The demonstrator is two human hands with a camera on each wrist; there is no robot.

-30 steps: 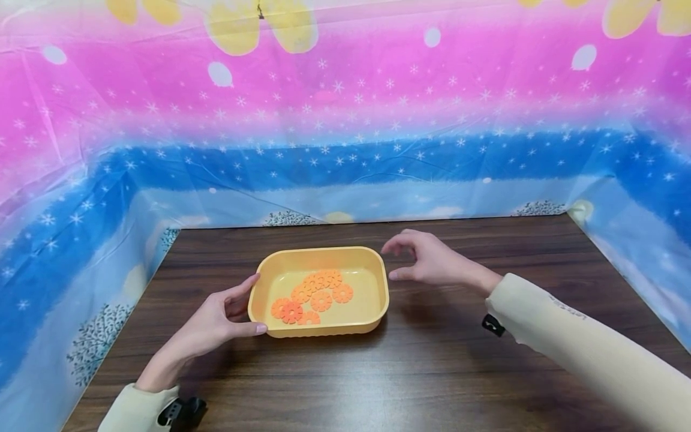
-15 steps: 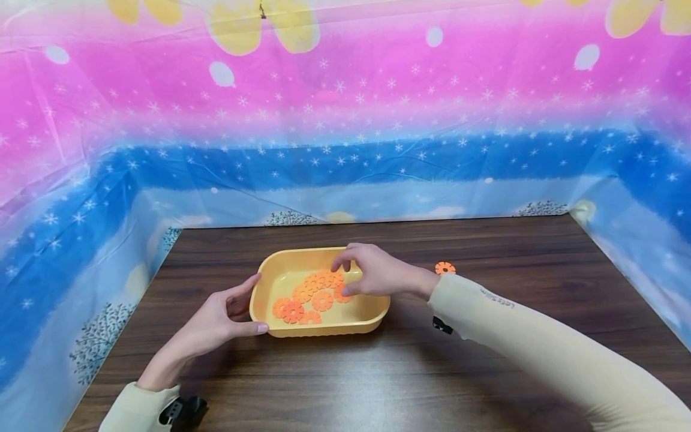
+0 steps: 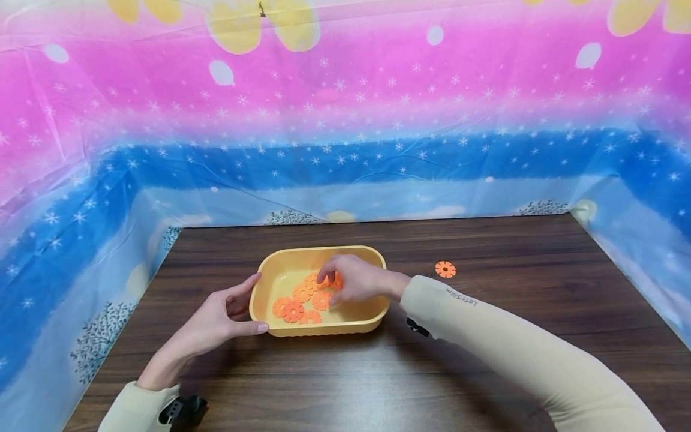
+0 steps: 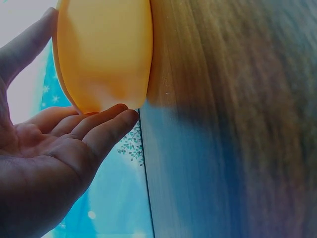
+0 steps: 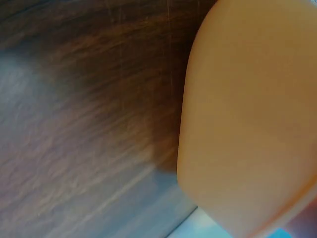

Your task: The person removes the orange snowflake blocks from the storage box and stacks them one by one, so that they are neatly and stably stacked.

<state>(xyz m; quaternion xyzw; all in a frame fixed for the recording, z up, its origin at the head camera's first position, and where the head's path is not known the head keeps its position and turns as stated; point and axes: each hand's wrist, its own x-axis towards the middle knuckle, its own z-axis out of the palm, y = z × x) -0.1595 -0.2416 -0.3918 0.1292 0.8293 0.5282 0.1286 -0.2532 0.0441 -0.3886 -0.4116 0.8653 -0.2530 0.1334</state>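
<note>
A yellow plastic basin sits on the dark wooden table with several orange notched flower-shaped discs lying loose in it. My left hand holds the basin's left end, thumb at the near rim; in the left wrist view, its fingers lie against the yellow wall. Inside the basin, my right hand is over the discs toward the right, thumb and forefinger apart. It hides part of the pile. The right wrist view shows mostly the basin's outer wall, and the fingertips are out of sight there.
A single orange flower disc lies on the table to the right of the basin. Behind the table and along both sides hangs a pink and blue snowflake cloth.
My right hand has moved left from beyond the basin's right end to over the discs inside. The lone disc on the table has come into sight. The left hand stays put.
</note>
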